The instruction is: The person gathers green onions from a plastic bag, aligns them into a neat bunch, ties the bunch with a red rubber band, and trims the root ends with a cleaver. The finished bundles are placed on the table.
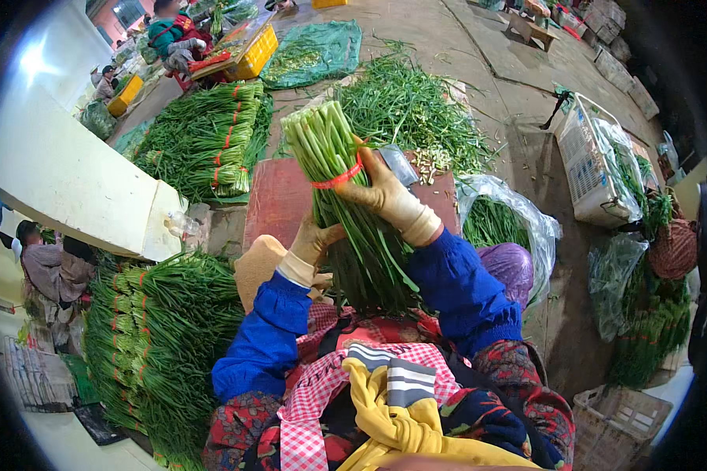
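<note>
Both gloved hands hold one bundle of long green vegetable stalks [324,144], tilted with its pale cut ends up and its leaves hanging towards my lap. A red band [338,178] goes around its upper part. My right hand [383,191] grips it at the band, thumb and forefinger against the stalks. My left hand [317,238] holds its left side lower down. Under the bundle is a reddish board [271,194]. A wide metal blade [398,165] lies on the board beyond my right hand, beside short cut stalk pieces [433,165].
Loose greens [406,106] lie heaped beyond the board. Banded bundles are stacked at left [171,329] and front left [212,135]. A clear plastic bag [545,226] of greens stands by my right knee; a white crate [586,165] is farther right. A person [182,41] sits at the upper left.
</note>
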Demonstrator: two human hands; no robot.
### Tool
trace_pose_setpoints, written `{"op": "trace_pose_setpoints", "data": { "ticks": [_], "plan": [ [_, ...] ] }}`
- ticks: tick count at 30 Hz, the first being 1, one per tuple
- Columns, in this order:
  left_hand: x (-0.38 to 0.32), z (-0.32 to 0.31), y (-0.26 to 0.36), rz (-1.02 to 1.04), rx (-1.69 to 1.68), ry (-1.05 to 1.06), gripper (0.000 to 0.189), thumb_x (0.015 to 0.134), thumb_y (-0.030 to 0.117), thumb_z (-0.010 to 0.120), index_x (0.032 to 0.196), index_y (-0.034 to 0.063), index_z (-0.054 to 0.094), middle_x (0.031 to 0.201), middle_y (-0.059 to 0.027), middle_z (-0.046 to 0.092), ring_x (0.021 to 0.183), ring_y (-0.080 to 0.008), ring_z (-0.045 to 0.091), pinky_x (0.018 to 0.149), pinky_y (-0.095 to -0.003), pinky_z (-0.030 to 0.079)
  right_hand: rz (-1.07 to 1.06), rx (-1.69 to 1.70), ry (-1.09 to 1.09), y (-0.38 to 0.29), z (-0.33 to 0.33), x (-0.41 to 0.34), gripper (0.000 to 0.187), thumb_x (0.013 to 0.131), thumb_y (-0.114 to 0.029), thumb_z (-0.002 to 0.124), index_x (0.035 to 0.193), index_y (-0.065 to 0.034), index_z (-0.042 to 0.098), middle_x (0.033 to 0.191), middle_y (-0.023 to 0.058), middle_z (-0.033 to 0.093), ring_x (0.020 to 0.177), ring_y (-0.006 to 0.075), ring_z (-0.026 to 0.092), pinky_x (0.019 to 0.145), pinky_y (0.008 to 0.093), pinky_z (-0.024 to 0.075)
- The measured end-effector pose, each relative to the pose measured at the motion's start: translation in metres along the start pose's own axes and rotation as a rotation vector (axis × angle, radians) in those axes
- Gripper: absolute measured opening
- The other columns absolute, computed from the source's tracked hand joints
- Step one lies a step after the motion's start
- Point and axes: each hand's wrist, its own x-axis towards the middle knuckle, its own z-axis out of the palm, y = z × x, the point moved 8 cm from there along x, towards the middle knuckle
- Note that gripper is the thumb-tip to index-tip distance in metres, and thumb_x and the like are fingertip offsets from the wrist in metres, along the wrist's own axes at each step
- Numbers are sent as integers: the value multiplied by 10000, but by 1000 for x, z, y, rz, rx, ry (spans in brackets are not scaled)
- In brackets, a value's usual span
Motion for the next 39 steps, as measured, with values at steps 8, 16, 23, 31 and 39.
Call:
{"op": "trace_pose_setpoints", "data": {
  "ticks": [8, 16, 23, 31, 39],
  "plan": [
    [2, -59, 0, 203, 299, 110, 507, 834, 81, 760, 1293, 44, 547, 1181, -94, 677, 1023, -209, 666, 823, -336, 573, 466, -886, -315, 69, -55, -89, 728, 837, -335, 791, 1425, -43, 476, 1319, 192, 610, 1219, 263, 577, 1060, 353, 418],
    [-11, -10, -19, 15, 68, 92, 731, 715, 274, 886, 1315, 29, 547, 1168, -74, 672, 1056, -186, 630, 922, -342, 505, -424, -617, 198, -79, -56, -36, 519, 874, -142, 741, 1357, -86, 561, 1387, 135, 559, 1286, 256, 530, 1063, 365, 432],
    [-18, 9, -30, -63, 157, 33, 757, 716, 220, 865, 1354, 22, 508, 1172, -73, 670, 1045, -182, 635, 915, -338, 516, -275, -325, 193, -67, -35, 4, 236, 854, -102, 763, 1078, -55, 710, 1179, 82, 685, 1073, 175, 640, 948, 307, 512],
    [-28, -6, -36, -1, 85, 9, 677, 780, 193, 833, 1353, 32, 510, 1180, -80, 668, 1076, -201, 647, 911, -341, 540, 290, -625, 222, -7, -137, -9, 390, 969, -365, 621, 1174, -38, 681, 1069, 87, 726, 977, 224, 683, 947, 384, 509],
    [-15, 8, -44, 16, 221, -54, 735, 765, 239, 845, 1383, 50, 495, 1219, -68, 656, 1110, -184, 623, 950, -338, 511, -36, -871, 129, 30, -98, -35, 333, 937, -299, 700, 1055, 13, 693, 944, 70, 741, 810, 160, 657, 737, 326, 529]
  ]
}}
